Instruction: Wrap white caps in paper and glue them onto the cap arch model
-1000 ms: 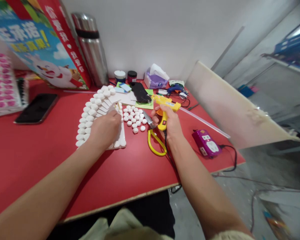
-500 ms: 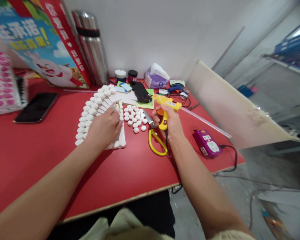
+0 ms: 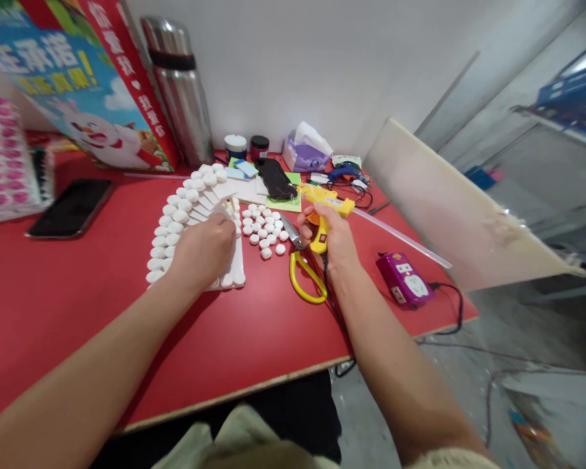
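Observation:
My right hand [image 3: 339, 238] grips a yellow hot glue gun [image 3: 328, 198], with a clear glue stick [image 3: 400, 238] jutting from its back end. The nozzle points left, above the table. My left hand [image 3: 208, 246] is closed, its fingers pressed together over the right part of a white piece [image 3: 201, 207] with steps and rows of round white pebbles [image 3: 174, 229]. What the fingertips hold, if anything, is hidden. Just right of that hand lies a pile of loose white pebbles [image 3: 262, 225]. Yellow-handled scissors [image 3: 306, 280] rest beneath the glue gun.
A purple power socket [image 3: 405, 280] with a black cord sits at right. Behind are a black phone-shaped item [image 3: 275, 179], two small jars, a tissue pack [image 3: 305, 153] and a steel flask [image 3: 180, 98]. A phone [image 3: 71, 208] and a printed box [image 3: 85, 85] stand left. A pale board [image 3: 434, 208] leans at right.
My left hand has shifted very slightly, its fingers tucked closer over the white piece. The right hand and glue gun stay in place.

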{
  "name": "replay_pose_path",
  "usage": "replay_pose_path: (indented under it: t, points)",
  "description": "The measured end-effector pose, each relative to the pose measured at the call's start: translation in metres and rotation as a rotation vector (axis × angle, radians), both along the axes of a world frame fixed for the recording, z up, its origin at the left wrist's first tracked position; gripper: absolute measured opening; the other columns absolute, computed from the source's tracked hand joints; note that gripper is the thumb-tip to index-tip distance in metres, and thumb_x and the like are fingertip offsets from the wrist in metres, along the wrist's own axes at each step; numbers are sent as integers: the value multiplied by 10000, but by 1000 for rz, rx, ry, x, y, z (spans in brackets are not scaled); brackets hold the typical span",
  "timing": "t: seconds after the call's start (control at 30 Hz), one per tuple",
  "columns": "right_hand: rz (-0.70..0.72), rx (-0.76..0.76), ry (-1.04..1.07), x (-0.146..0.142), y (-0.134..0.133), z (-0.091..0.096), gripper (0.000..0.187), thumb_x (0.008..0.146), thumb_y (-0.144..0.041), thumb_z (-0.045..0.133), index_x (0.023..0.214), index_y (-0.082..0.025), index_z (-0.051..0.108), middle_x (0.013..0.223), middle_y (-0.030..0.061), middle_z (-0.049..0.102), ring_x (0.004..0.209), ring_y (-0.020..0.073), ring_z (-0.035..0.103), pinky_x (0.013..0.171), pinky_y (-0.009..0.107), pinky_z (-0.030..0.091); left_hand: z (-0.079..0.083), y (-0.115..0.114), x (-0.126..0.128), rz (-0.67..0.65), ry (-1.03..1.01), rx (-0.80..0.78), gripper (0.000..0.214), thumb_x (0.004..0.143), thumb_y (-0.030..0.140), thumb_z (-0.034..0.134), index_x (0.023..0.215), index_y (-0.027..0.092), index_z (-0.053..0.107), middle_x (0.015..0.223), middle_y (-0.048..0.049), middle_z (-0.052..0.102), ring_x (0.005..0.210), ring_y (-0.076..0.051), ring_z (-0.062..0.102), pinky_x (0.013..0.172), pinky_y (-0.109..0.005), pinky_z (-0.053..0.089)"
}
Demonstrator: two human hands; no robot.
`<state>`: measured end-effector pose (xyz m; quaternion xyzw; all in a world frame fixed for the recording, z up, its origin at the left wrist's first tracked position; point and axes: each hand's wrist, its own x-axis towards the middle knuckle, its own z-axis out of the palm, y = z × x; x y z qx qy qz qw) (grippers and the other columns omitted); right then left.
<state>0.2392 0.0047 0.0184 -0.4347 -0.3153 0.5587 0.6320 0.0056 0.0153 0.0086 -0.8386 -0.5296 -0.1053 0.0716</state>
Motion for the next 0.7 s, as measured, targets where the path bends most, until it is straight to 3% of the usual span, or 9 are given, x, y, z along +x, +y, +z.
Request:
replay_pose_path:
  t: [0.37, 0.57, 0.7]
  points:
    - [1, 9, 1, 0, 0, 2, 261, 779, -414, 759, 762, -195, 616, 671, 0, 674, 471, 73, 492, 417, 208, 371, 8, -3, -2, -59, 1, 12, 334, 997, 190, 400, 963, 98, 720, 1093, -190, 707, 775, -237, 669, 610, -351, 464]
    - [12, 5, 17, 0, 0, 3, 250, 766, -394, 769, 751, -192, 622, 656, 0, 678, 467, 74, 489, 409, 203, 369, 12, -11, 12, -438, -174, -95, 314, 1031, 217, 444, 1075, 140, 746, 1101, -124, 682, 911, -214, 654, 762, -347, 515]
    - [17, 17, 29, 1, 0, 2, 244, 745, -381, 773, 746, -177, 638, 656, 3, 678, 464, 73, 500, 404, 194, 370, 7, -12, 23, -485, -149, -150, 323, 1033, 223, 456, 1058, 131, 765, 1034, -127, 652, 862, -219, 615, 748, -350, 475]
